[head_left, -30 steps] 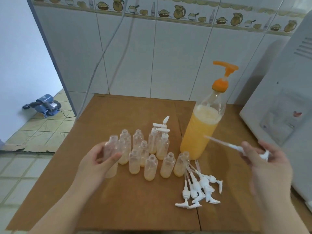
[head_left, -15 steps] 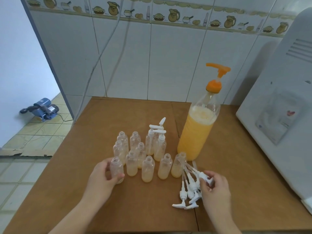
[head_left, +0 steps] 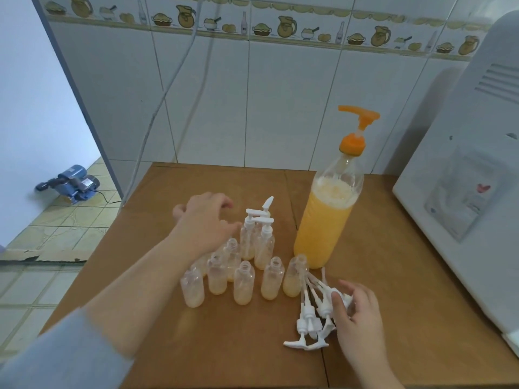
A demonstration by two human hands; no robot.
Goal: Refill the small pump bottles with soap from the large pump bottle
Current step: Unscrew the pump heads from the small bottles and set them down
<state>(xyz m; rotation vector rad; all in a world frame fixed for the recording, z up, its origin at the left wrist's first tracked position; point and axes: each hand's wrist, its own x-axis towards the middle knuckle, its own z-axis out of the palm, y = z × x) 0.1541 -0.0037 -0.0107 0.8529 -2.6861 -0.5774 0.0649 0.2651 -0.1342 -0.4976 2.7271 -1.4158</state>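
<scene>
A large bottle (head_left: 323, 217) of orange soap, fitted with an orange pump (head_left: 356, 127), is seen upright on the brown table (head_left: 421, 290), toward the right rear. Just left of and in front of it, a cluster of small bottles (head_left: 244, 284) is stood upright; most are uncapped and hold some pale soap at the bottom. Three capped bottles (head_left: 259, 237) with white pumps are placed at the back of the cluster.

The left hand (head_left: 205, 223) is extended over the far left part of the cluster, its fingers loosely curled; whether anything is gripped beneath it cannot be told, since the bottles under it are hidden.

A pile of loose white pumps (head_left: 311, 318) is laid on the table in front of the large bottle, just right of the front small bottles. The right hand (head_left: 355, 313) is set on the right side of this pile, fingers curled onto the pump heads.

A white appliance (head_left: 463, 192) is noted at the right edge of the table.
</scene>
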